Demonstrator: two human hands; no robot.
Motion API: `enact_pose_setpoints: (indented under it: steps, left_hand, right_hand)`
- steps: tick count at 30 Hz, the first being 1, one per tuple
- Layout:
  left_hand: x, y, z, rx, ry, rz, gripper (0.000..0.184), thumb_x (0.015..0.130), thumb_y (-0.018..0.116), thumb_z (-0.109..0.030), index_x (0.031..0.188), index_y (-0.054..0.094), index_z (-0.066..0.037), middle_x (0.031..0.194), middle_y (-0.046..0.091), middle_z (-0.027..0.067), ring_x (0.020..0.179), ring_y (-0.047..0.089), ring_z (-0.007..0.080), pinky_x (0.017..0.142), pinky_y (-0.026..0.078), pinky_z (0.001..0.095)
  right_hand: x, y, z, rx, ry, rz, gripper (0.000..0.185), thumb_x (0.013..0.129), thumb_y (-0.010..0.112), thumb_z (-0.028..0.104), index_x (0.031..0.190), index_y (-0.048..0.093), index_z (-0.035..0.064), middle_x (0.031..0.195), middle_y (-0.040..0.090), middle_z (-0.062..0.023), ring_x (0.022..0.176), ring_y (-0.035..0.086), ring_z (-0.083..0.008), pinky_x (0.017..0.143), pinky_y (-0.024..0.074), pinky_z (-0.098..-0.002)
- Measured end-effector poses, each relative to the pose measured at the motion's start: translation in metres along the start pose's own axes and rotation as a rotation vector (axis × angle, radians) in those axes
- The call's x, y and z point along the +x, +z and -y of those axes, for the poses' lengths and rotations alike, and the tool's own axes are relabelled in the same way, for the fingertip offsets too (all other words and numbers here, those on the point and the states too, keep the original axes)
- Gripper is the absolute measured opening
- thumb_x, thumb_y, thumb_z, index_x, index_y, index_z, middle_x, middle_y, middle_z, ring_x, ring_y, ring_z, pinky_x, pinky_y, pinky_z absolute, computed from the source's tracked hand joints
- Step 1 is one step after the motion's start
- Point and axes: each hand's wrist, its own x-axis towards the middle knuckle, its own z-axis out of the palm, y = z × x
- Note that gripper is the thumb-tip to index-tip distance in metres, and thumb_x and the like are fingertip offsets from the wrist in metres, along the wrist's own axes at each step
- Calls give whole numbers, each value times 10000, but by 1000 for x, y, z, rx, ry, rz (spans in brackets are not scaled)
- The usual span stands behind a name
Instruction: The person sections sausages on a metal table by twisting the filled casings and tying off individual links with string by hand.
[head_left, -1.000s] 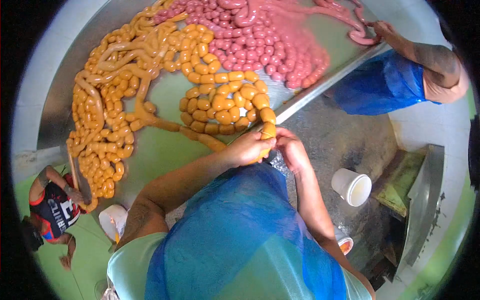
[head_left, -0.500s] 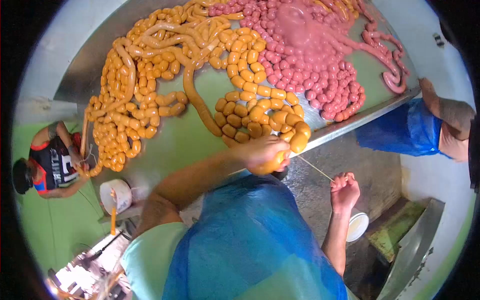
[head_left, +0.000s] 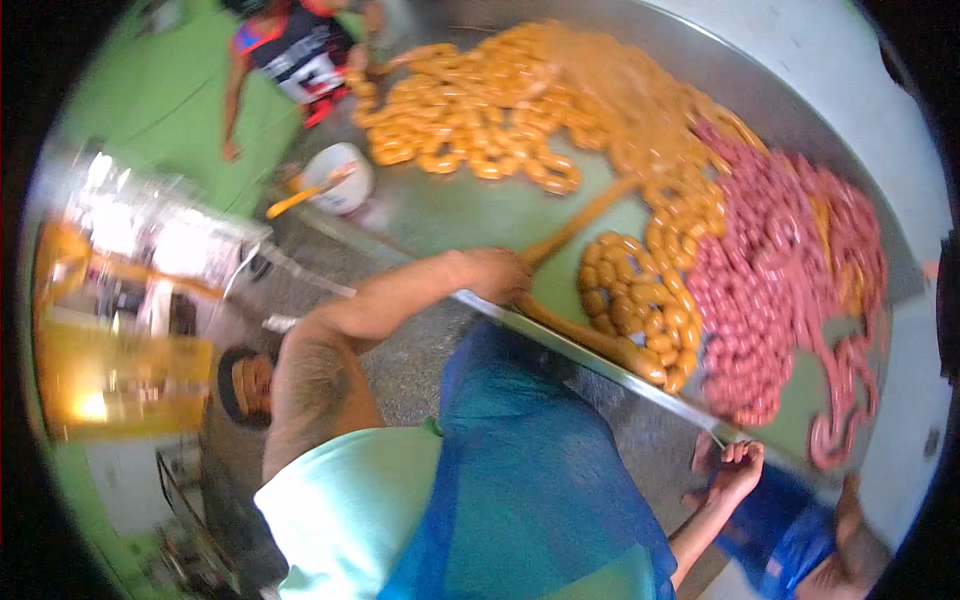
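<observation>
My left hand (head_left: pixel 498 276) is closed around a long, untied orange sausage (head_left: pixel 590 342) at the near edge of the metal table. One stretch of it runs up from my hand to the pile, and the other lies along the edge toward a coil of linked orange sausages (head_left: pixel 630 285). My right hand (head_left: pixel 738 468) is closed just off the table edge, farther right. A thin string (head_left: pixel 715 438) shows faintly at its fingers. Beyond lie a heap of orange sausages (head_left: pixel 470 110) and a pile of pink-red links (head_left: pixel 750 300).
The table's metal rim (head_left: pixel 590 358) runs diagonally before me. A white bucket (head_left: pixel 340 178) stands at its left end, near a co-worker in a dark jersey (head_left: pixel 305 55). Another person in a blue apron (head_left: pixel 775 535) is at the right. A capped person (head_left: pixel 248 385) is behind my left arm.
The view has swung round. My left hand has left the tied links and now grips the untied sausage. My right hand has come up beside the table edge.
</observation>
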Motion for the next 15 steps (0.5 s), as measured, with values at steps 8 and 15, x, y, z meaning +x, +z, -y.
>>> enact_pose_setpoints:
  steps: [8, 15]
  left_hand:
    - [-149, -79, -142, 26, -525, -1755, 108, 805, 708, 1, 909, 693, -26, 805, 672, 91, 648, 654, 171, 583, 515, 266]
    - [-299, -164, -162, 104, -952, -2378, 246, 878, 709, -187, 975, 697, 39, 790, 678, 34, 647, 596, 72, 585, 455, 208]
  right_hand:
    - [18, 97, -37, -633, 27, 579, 140, 961, 424, 105, 830, 459, 71, 690, 437, -15, 619, 434, -112, 573, 386, -255]
    - [2, 140, -38, -967, -129, 807, 148, 984, 455, 113, 865, 508, 42, 703, 502, -6, 652, 490, -101, 607, 403, -244]
